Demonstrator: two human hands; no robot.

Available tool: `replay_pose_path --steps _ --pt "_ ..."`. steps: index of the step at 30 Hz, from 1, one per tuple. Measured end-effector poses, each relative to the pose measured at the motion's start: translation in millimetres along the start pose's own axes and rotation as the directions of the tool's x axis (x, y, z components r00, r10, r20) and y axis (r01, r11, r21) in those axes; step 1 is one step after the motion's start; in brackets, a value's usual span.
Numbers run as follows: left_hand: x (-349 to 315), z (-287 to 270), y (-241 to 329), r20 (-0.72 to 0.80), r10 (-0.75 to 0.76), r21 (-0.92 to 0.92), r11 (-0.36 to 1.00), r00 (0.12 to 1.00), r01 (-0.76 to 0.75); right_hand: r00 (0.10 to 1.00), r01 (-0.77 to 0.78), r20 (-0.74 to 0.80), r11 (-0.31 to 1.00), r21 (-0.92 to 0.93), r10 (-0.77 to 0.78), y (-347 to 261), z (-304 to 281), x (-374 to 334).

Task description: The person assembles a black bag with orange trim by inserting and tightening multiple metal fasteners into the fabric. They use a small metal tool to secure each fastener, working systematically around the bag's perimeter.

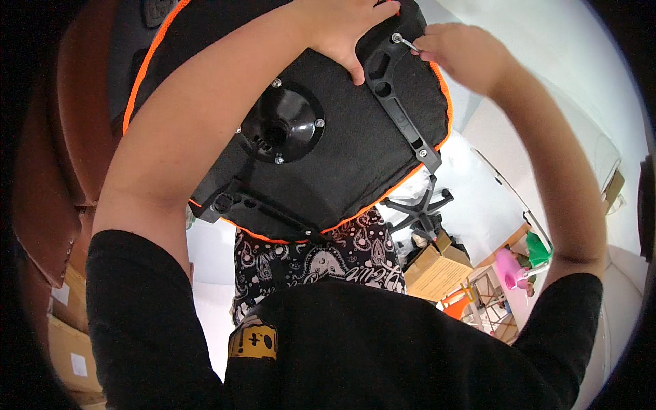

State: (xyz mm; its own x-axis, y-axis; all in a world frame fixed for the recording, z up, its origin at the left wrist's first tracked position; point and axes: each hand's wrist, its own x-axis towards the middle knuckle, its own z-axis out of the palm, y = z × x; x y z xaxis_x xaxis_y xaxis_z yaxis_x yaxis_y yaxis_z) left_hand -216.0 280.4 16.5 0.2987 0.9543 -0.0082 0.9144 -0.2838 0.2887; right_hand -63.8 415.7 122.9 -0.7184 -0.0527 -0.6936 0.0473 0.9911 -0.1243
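Note:
A chair seat (342, 178) with black fabric and orange piping is in front of me, its underside facing me. A black plastic bracket (396, 109) lies along its right side, with a bolt (423, 153) at its lower end. My right hand (468, 55) pinches a metal hex key (408, 44) whose tip meets the bolt at the bracket's upper end. My left hand (348, 31) rests at the bracket's upper left edge, thumb and index finger spread apart. A second black bracket (260, 208) sits at the seat's lower left. A round black mount (290, 123) with several bolts is in the middle.
A black five-armed chair base (421, 208) stands on the floor beyond the seat. Nearby is an open cardboard box (439, 270). Further right are a pink item (508, 268) and a green one (538, 250). Brown padded upholstery (85, 123) and cardboard boxes (68, 352) line the left.

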Motion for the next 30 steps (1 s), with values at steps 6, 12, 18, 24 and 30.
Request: replay_pose_path --steps 6,12,18,24,30 --pt "5 -38 4 0.187 -0.027 -0.134 0.99 0.982 0.053 0.901 0.278 0.343 0.96 0.011 -0.265 20 -33 49" --pt "-11 -32 -4 0.074 0.029 -0.265 0.964 0.997 -0.009 0.719 0.694 0.057 0.719 -0.027 -0.692 27 -41 78" --pt "-38 1 -61 -0.11 0.04 -0.028 0.999 0.993 -0.043 0.622 0.766 -0.043 0.618 -0.175 -0.782 17 -34 83" --pt "-88 -62 -103 0.054 -0.559 0.079 0.828 0.827 0.555 0.651 0.759 0.116 0.64 -0.12 -0.75 21 -50 77" --pt "-118 -38 -114 0.198 -0.629 -0.325 0.681 0.752 0.656 0.602 0.799 0.127 0.594 -0.097 -0.789 15 -55 74"
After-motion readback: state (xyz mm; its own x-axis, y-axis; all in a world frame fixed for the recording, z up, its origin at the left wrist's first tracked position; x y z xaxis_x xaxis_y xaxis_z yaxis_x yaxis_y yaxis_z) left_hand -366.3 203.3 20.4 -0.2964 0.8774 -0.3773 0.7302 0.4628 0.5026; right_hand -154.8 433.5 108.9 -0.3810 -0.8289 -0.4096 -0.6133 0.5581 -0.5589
